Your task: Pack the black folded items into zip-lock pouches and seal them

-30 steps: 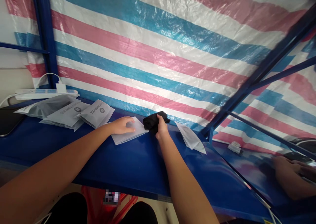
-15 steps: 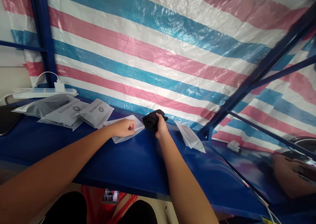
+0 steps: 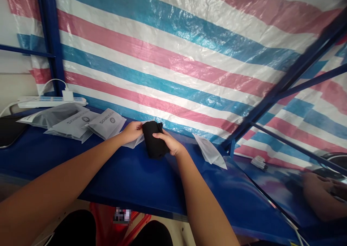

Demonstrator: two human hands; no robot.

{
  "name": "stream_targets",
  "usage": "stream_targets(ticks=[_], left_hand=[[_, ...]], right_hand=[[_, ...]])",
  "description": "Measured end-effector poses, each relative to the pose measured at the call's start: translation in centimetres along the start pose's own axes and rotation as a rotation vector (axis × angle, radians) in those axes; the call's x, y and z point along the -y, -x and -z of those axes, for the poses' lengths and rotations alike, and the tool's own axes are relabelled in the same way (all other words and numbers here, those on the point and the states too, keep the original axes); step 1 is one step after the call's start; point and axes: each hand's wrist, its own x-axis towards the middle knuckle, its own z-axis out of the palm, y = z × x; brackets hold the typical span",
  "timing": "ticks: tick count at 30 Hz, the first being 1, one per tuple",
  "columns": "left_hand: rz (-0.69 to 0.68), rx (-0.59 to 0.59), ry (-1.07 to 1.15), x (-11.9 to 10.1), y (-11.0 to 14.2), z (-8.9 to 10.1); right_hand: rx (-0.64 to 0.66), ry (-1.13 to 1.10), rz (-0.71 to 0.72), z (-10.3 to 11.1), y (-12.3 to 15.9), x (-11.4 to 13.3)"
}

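Note:
A black rolled cloth bundle (image 3: 154, 139) is held above the blue table, in front of me. My right hand (image 3: 170, 142) grips its right side, thumb lying across the front. At its upper left edge is my left hand (image 3: 133, 132), fingers pinched on the frosted plastic bag (image 3: 135, 143). Part of that bag shows below the left hand; the black bundle covers the rest. Whether the bundle's end is inside the bag's mouth is hidden.
Several frosted bags with printed logos (image 3: 105, 123) lie on the left of the table (image 3: 130, 181). One unprinted bag (image 3: 210, 150) lies right. A power strip (image 3: 51, 101) stands at the back left. Another person's arm (image 3: 322, 195) is at far right.
My right hand has brought the black bundle left and turned it upright against the bag. My left hand has risen slightly to meet it, and the bag is now more covered.

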Motion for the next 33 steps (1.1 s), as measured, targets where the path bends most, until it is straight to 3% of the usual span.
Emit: stream_targets(ticks=[5, 11, 13, 19, 25, 33], left_hand=[[0.146, -0.081, 0.139, -0.2, -0.2, 0.1], [0.203, -0.135, 0.217, -1.1, -0.2, 0.6], [0.153, -0.131, 0.168, -0.9, -0.2, 0.6], [-0.165, -0.169, -0.035, -0.2, -0.3, 0.3], [-0.396, -0.100, -0.273, -2.5, 1.1, -0.5], [-0.418, -0.011, -0.483, -2.9, 1.8, -0.8]], right_hand=[[0.022, 0.029, 0.002, 0.4, 0.4, 0.4], [0.063, 0.164, 0.003, 0.3, 0.6, 0.6], [0.091, 0.227, 0.013, 0.1, 0.5, 0.6], [0.135, 0.382, 0.070, -0.4, 0.1, 0.3], [0.151, 0.348, 0.059, -0.6, 0.1, 0.3], [0.017, 0.032, 0.046, -0.7, -0.9, -0.7]])
